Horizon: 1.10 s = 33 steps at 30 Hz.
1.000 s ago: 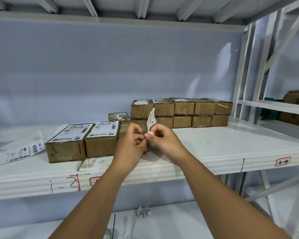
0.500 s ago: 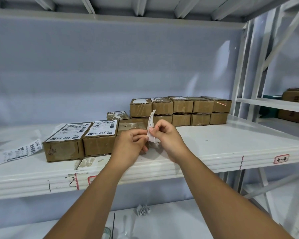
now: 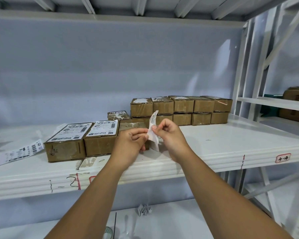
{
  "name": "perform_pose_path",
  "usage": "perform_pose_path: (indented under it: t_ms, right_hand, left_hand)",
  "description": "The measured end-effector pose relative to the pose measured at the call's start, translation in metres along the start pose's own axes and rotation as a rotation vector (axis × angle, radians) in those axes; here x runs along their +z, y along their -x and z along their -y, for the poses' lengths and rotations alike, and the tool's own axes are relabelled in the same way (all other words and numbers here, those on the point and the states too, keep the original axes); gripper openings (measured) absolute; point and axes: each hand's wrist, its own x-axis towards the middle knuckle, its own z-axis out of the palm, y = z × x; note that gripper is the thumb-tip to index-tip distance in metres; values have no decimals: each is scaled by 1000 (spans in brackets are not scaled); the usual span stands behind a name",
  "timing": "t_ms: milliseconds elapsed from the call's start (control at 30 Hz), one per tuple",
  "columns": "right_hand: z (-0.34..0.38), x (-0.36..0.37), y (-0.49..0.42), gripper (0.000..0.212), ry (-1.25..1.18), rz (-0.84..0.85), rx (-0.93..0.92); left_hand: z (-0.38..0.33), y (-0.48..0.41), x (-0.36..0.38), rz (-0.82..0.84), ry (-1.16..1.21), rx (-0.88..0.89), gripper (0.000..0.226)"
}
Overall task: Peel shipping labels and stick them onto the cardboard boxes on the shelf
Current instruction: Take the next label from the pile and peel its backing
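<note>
Between the fingers of both hands, just above the front of the shelf (image 3: pixel 214 157), a shipping label (image 3: pixel 153 135) stands nearly upright and is seen almost edge-on. It is a narrow slip of white paper, curled along its length. The end that rises above the fingers carries small dark print. The part that hangs below them is plain white and ends in a slanted corner. The left hand (image 3: pixel 129 144) pinches the slip's near edge between thumb and curled fingers. The right hand (image 3: pixel 172 135) pinches it from the other side between thumb and forefinger, with its remaining fingers loosely curled. Whether the paper is parting into two layers cannot be told.

To the left of the fingers, two labelled boxes (image 3: pixel 66 145) stand side by side and touching, each brown top covered by a white printed sheet with barcodes. Directly behind the fingers sits a bare box (image 3: pixel 130 124), partly hidden by the left hand. Further back and to the right of the fingers, a stack of boxes (image 3: pixel 181 107) two rows high stands against the wall, with white scraps on some tops. Far to the left of the fingers, a strip of labels (image 3: pixel 17 152) lies flat on the shelf.
</note>
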Motion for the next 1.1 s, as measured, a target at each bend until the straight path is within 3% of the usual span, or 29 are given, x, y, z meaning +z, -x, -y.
perform_pose_path:
  t_ms: [133, 200, 267, 367, 533, 700, 767, 867, 1100]
  right_hand:
    - [1, -1, 0, 30, -11, -58, 17]
    - [2, -10, -3, 27, -278, -244, 103]
    - [2, -20, -4, 25, -500, -293, 136]
    - [0, -16, -2, 33, -313, -166, 102]
    - [1, -10, 0, 37, -153, -228, 48]
    - [3, 0, 8, 33, 166, 13, -66]
    - [2, 1, 7, 33, 183, 60, -60]
    - [-1, 3, 5, 31, 203, 107, -57]
    - [0, 3, 6, 28, 218, 153, -64]
  left_hand:
    - [-1, 1, -2, 10, 51, -9, 19]
    - [1, 0, -5, -27, 111, -20, 22]
    - [2, 0, -9, -26, 167, -36, 24]
    - [2, 2, -7, 70, 152, -21, 25]
    - [4, 3, -3, 25, 2, 74, 23]
    - [2, 3, -2, 64, 35, 106, 10]
    - [3, 2, -2, 75, 43, 95, 23]
    - [5, -1, -2, 61, 44, 74, 9]
    - [13, -5, -4, 41, -50, 70, 11]
